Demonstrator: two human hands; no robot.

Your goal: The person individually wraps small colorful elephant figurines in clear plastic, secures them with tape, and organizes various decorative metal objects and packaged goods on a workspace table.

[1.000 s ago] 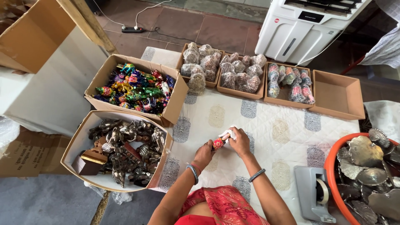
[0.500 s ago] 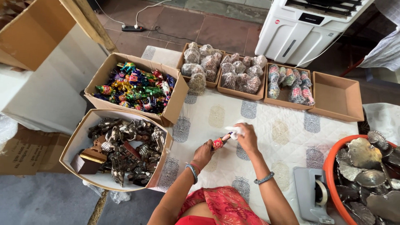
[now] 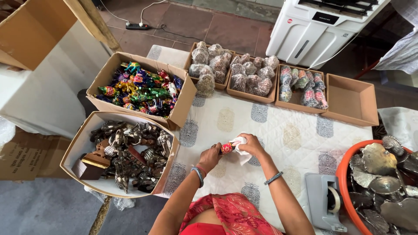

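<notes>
Little has moved: the left hand (image 3: 210, 157) fingers stay clamped on a small red figurine (image 3: 226, 148), right hand (image 3: 250, 146) fingers clamped on white paper (image 3: 240, 147) wrapped beside it.

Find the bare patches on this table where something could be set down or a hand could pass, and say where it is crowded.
Free cloth lies between the tray row and the hands: left hand, right hand. Also free: beyond the right hand toward the tape dispenser and orange tub. The end tray is empty. Crowded: the colourful-figure box, the metal-figure box, the tub.
</notes>
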